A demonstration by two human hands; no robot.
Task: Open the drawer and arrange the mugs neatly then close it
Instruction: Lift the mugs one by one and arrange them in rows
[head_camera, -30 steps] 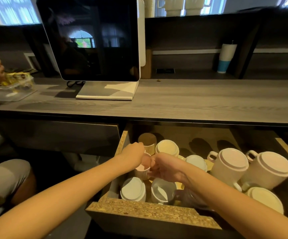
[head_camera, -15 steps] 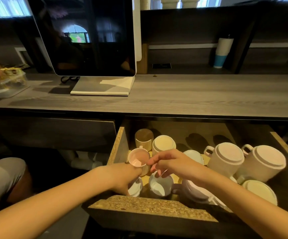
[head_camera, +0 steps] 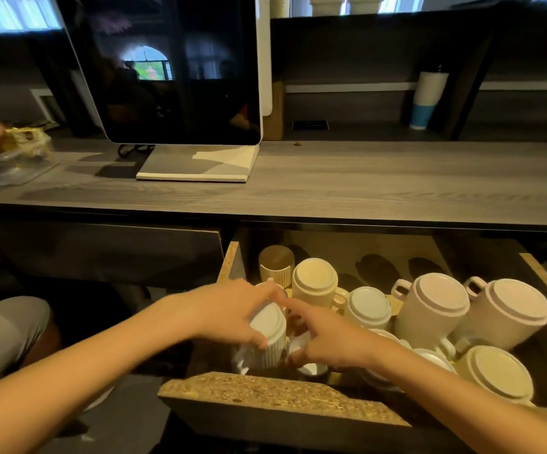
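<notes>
The bench (head_camera: 380, 188) is grey with a streaked wood grain. The drawer (head_camera: 265, 393) shows speckled tan chipboard edges. One ribbed mug (head_camera: 270, 339) is pale blue-white; the large mugs (head_camera: 435, 309) are cream to pinkish white. A tumbler (head_camera: 427, 99) is white above, blue below. The monitor (head_camera: 173, 67) is black, framed in white.

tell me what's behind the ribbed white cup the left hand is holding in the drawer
Behind the ribbed white cup in the left hand stand a brown-bottomed cup and a cream mug, both upside down. Another rim right behind it is mostly covered.
</notes>
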